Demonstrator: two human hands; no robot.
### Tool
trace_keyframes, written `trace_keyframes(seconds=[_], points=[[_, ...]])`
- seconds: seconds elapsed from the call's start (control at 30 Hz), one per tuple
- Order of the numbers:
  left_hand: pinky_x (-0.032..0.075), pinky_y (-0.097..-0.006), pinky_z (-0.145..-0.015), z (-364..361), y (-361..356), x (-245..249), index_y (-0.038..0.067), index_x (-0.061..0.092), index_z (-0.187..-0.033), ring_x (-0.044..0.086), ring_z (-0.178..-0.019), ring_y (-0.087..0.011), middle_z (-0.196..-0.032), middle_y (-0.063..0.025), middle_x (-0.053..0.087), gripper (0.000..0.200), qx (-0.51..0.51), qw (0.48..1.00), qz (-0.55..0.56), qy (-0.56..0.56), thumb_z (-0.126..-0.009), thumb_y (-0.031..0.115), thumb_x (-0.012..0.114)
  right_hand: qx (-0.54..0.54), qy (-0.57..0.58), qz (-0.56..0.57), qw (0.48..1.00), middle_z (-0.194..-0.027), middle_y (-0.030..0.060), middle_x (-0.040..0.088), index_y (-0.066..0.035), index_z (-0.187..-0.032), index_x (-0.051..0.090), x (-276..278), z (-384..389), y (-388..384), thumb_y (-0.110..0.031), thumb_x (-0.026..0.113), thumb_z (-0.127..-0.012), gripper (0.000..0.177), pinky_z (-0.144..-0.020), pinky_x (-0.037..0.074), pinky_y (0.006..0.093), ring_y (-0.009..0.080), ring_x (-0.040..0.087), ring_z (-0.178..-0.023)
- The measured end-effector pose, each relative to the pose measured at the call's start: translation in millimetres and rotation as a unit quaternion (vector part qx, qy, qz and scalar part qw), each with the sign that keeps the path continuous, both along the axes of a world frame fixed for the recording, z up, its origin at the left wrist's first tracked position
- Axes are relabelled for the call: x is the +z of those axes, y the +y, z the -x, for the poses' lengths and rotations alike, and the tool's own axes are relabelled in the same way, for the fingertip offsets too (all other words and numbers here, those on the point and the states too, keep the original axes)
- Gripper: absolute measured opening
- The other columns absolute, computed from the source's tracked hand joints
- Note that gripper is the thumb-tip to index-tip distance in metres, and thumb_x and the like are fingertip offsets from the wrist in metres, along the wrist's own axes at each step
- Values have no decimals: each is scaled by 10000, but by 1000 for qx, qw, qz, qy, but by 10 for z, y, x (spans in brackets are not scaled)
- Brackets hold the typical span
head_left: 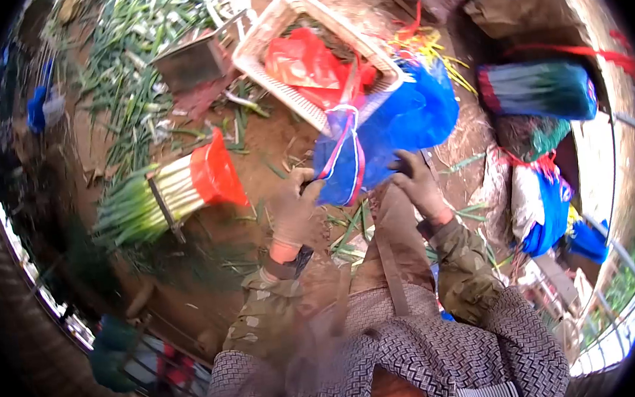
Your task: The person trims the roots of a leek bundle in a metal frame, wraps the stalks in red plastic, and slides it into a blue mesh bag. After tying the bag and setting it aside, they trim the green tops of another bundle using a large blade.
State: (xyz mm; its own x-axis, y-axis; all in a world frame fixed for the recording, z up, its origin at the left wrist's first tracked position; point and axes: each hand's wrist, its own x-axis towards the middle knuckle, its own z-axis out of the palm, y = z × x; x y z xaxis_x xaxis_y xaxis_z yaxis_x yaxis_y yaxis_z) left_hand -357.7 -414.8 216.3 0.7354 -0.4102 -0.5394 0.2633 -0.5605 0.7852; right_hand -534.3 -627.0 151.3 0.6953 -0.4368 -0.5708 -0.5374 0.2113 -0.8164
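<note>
A translucent blue plastic bag (373,153) with a red-and-white drawstring (357,158) stretches between my gloved hands. My left hand (294,209) pinches its left edge near the string. My right hand (420,186) is at the bag's lower right edge, fingers curled with thumb and forefinger close together on the plastic. To the left lies a bundle of green onions (153,193), its white ends wrapped in a red bag (216,169) and a dark strap-like bar across the stalks. Beyond the blue bag stands a cream plastic basket (280,97) holding red plastic bags (307,61).
Loose green onions (127,57) cover the ground at the far left, near a metal-sided box (191,63). At the right, a packed bag of green onions (536,90) lies above more blue and white bags (546,206). Yellow ties (432,44) hang by the basket.
</note>
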Motion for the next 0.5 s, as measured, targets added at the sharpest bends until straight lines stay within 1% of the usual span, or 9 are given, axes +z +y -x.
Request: trace_keyframes(seconds=[0.1,0.17,0.2,0.23,0.27,0.33,0.37,0.47,0.5], points=[[482,-265,-721,-54,467,185,31,635,-1032,588,-792,-104,-888,-1,631,153,-6,999,28,-40,-888,64,676,64,8,-68,996,-1102,151,673,12,-1362,483,49,-712,703,-154,746,-841,606,-864,527,342,198,644,-978],[486,-286,-744,-102,778,455,19,618,-1016,593,-818,-136,-868,-40,619,154,21,997,59,-36,-887,84,671,114,-2,29,993,-1066,136,684,12,-1287,545,89,-1111,1095,-206,727,-863,510,-851,518,358,211,646,-966],[498,-309,-751,-123,1030,443,36,627,-1043,617,-846,-158,-881,-54,641,201,22,998,40,-45,-877,129,690,132,-54,-10,990,-1007,165,694,-1,-1206,598,114,-1254,1259,-267,706,-878,436,-815,513,375,253,665,-919],[510,-331,-758,-11,1362,347,53,636,-1070,642,-873,-179,-894,-68,662,248,12,999,13,-40,-866,175,709,203,10,122,971,-942,210,678,-17,-1129,629,104,-1337,1402,-289,689,-880,374,-763,507,383,307,667,-862],[523,-354,-765,-1,1681,242,71,645,-1096,666,-901,-201,-907,-82,684,295,-3,999,-17,-40,-856,221,728,206,-37,216,954,-863,232,649,-30,-1052,643,207,-1476,1574,-291,679,-877,316,-707,501,398,345,656,-782],[538,-383,-753,-137,2211,596,101,666,-1088,695,-915,-250,-927,-100,709,318,-28,993,-98,-53,-837,277,750,152,-91,210,961,-693,139,587,-12,-918,661,586,-1556,1838,-124,642,-883,119,-599,464,309,129,545,-641],[540,-390,-735,-141,2448,815,114,678,-1054,700,-901,-277,-933,-104,713,294,-44,987,-144,-54,-828,287,753,163,-79,190,965,-684,54,630,3,-933,687,486,-1524,1872,-46,603,-892,106,-574,443,264,80,527,-628],[536,-409,-712,114,3586,120,151,679,-1034,692,-838,-332,-920,-111,709,289,-174,885,-266,-340,-800,300,760,174,-200,241,934,-678,-14,627,28,-957,698,838,-1482,2166,-32,584,-913,136,-543,445,263,79,549,-596],[533,-420,-706,-3,3770,438,153,678,-1021,689,-836,-338,-905,-113,705,248,-57,904,-312,-287,-808,265,741,230,-215,316,895,-695,38,645,-16,-940,711,1103,-1457,2318,-31,615,-852,131,-556,466,294,161,584,-605]])
